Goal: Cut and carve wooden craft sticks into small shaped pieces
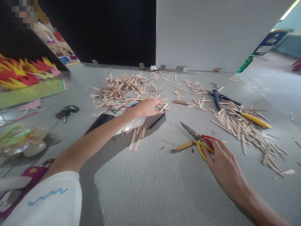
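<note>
My right hand (218, 153) is closed round the handles of a pair of scissors (194, 133), one loop red and one yellow. The dark blades point up and left, close to the floor. A wooden craft stick (185, 146) lies beside the yellow loop. Farther forward, my left hand (149, 107) reaches over the floor, with a short piece of craft stick (164, 107) pinched at its thumb tip. Just below that hand lies a thin black pen (158, 120). Loose craft sticks (135, 138) rest under my left forearm.
A heap of sticks (122, 86) spreads behind my left hand. At right, more cut sticks (244, 131) surround blue-handled pliers (216, 99) and a yellow cutter (256, 120). Keys (67, 112) and a plastic bag (21, 139) lie left. A black-and-white board (188, 34) stands behind.
</note>
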A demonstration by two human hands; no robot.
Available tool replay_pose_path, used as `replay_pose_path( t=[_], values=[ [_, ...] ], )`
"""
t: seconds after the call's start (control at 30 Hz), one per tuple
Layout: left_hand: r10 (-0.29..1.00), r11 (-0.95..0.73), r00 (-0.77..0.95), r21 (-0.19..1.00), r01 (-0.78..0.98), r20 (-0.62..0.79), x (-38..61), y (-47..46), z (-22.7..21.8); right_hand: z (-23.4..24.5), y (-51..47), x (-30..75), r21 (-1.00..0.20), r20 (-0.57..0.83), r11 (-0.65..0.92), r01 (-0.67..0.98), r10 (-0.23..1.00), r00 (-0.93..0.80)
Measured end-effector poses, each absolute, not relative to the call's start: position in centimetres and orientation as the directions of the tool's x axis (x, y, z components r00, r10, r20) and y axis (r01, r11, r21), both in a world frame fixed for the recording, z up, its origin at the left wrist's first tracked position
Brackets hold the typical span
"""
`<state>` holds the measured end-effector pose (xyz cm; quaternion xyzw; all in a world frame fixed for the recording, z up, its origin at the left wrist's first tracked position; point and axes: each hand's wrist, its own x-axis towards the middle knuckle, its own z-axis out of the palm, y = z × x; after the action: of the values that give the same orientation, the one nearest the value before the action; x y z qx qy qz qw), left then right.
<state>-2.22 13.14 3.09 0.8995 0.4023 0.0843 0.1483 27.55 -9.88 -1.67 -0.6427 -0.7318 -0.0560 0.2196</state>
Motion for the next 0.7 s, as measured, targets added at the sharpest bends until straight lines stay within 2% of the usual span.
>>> replay_pose_path(
  t=[0.2, 0.33, 0.7],
  values=[
    [0.750, -0.621, 0.661, 0.317, 0.717, -0.023, -1.4, 12.0, 1.7, -2.0, -9.9, 27.7, -0.243, 0.385, 0.163, 0.956, 0.921, -0.059],
    [0.760, -0.613, 0.650, 0.302, 0.730, -0.030, -1.5, 12.1, 2.1, -1.9, -10.0, 27.6, -0.219, 0.376, 0.170, 0.961, 0.923, -0.077],
    [0.714, -0.686, 0.700, 0.215, 0.695, 0.016, -1.4, 11.8, 1.3, -1.9, -10.1, 27.7, -0.218, 0.368, 0.170, 0.961, 0.926, -0.080]
  ],
)
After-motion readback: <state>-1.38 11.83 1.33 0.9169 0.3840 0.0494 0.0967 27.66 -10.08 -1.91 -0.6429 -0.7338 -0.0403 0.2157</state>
